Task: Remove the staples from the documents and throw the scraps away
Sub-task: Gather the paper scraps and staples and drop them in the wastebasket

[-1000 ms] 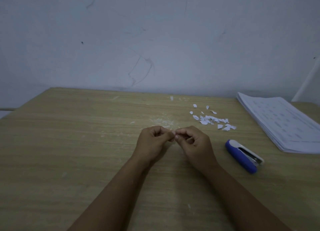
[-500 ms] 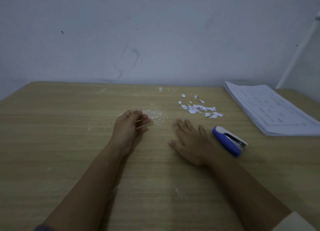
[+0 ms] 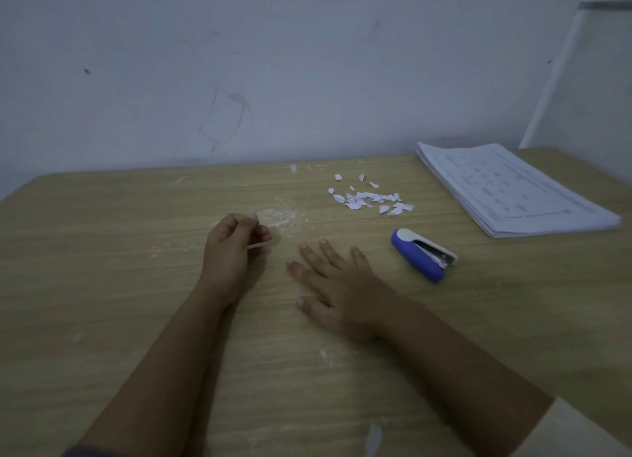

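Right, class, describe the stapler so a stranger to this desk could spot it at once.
On the wooden table, find the stack of documents at the far right. Nearer, between that stack and the flat right hand, lies the stapler. It alone is blue, white-topped, unlike the white paper scraps beyond.

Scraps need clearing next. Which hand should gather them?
Probably the right hand: open, flat on the table, nearer the paper scraps. The left hand is farther and holds a thin pale strip.

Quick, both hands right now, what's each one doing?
Left hand: curled, pinching a thin pale sliver.
Right hand: open, flat on the table, holding nothing.
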